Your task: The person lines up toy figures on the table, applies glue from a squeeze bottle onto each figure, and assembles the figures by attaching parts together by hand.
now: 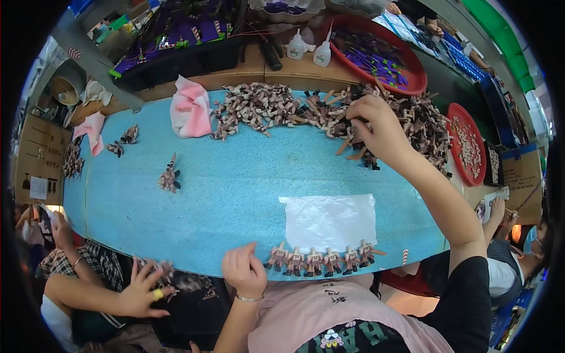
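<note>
My right hand (379,126) reaches to the back of the blue table (235,182). Its fingers are bent around a small toy figure (360,120) in the heap (421,126), which the hand partly hides. Near the front edge rests my left hand (243,272), fingers curled in and palm hidden, so its contents cannot be made out. Just right of it lies a row of headless brown-and-black toy figures (315,263), side by side. Behind this row is a sheet of clear plastic film (331,220). A single toy figure (169,176) lies farther left.
Pale small parts (259,106) are heaped at the back beside a pink-and-white cloth (191,109). Red trays (421,82) and a black bin (176,66) hold purple pieces. Two glue bottles (296,47) stand between them. A co-worker's hand (144,291) works at lower left.
</note>
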